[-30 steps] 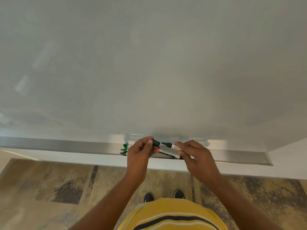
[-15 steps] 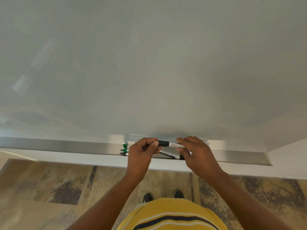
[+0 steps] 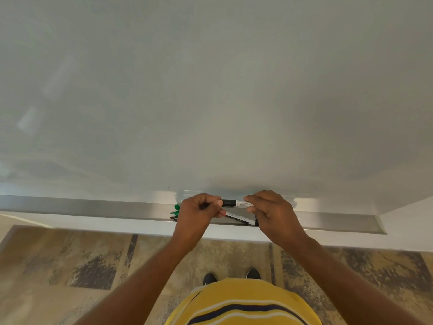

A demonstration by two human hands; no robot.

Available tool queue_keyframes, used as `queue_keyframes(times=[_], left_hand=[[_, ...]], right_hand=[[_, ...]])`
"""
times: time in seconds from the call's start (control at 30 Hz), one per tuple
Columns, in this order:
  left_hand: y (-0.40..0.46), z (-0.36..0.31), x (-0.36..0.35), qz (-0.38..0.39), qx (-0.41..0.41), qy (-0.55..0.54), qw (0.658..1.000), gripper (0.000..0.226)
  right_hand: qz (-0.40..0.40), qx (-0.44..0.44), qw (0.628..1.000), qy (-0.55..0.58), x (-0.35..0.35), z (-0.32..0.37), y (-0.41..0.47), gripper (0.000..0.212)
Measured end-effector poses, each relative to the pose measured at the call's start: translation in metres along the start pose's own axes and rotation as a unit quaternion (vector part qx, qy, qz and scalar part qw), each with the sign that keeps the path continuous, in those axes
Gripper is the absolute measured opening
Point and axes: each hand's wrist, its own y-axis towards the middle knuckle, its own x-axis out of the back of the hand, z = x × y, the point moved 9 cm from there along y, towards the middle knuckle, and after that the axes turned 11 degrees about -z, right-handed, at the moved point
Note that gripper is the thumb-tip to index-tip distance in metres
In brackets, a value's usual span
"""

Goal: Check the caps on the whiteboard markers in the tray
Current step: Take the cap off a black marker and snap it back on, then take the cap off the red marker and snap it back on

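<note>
Black cap (image 3: 228, 203) and white barrel (image 3: 243, 204) form one marker held level just above the tray (image 3: 93, 208), between both hands. The left hand (image 3: 199, 214) is curled closed around the cap end, thumb and forefinger pinching it; the right hand (image 3: 271, 212) pinches the barrel end with its fingertips. Cap and barrel look joined, though whether the cap is fully seated cannot be told from here.

Below, a second marker (image 3: 239, 218) lies slanted in the tray, partly under the hands, with green caps (image 3: 176, 208) of further markers showing at the left hand's far side.

My reading is that the cap is being pressed home or tested. Risks from here: a push that is off-axis could leave the cap skewed and loose, so the tip dries out. A hard tug to test it could pop the cap free and send it to the floor (image 3: 70, 266), or drag an exposed tip across the fingers or the board (image 3: 210, 90) just behind. The hands also hang close over the slanted marker; lowering carelessly could knock it off the tray's front lip.
</note>
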Motion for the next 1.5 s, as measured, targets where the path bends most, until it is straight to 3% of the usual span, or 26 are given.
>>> queue_keyframes(times=[0.13,0.23,0.4,0.6,0.77,0.97,1.23,1.5], left_hand=[[0.023,0.006,-0.003,0.026,-0.029,0.098,0.994,0.017],[0.034,0.028,0.001,0.009,-0.049,0.192,0.980,0.020],[0.040,0.076,0.023,-0.040,-0.031,0.284,0.958,0.019],[0.040,0.100,0.018,-0.035,-0.045,0.338,0.939,0.022],[0.037,0.094,0.003,-0.008,-0.151,0.409,0.900,0.023],[0.033,0.090,-0.012,0.024,-0.239,0.481,0.843,0.018],[0.031,0.092,-0.023,0.046,-0.262,0.521,0.811,0.021],[0.030,0.097,-0.031,0.061,-0.267,0.548,0.790,0.023]], right_hand=[[0.045,-0.034,0.998,0.022,-0.027,-0.014,0.000,0.030],[0.093,-0.057,0.994,0.016,-0.050,-0.029,-0.010,0.031],[0.091,-0.123,0.987,-0.046,-0.059,-0.071,-0.019,0.030],[0.196,-0.087,0.967,-0.140,-0.096,-0.079,-0.026,0.039],[0.244,-0.049,0.950,-0.188,-0.114,-0.076,-0.028,0.034],[0.261,-0.028,0.940,-0.217,-0.123,-0.073,-0.030,0.028],[0.255,-0.007,0.943,-0.216,-0.125,-0.069,-0.029,0.027],[0.188,0.014,0.962,-0.197,-0.114,-0.066,-0.029,0.034]])
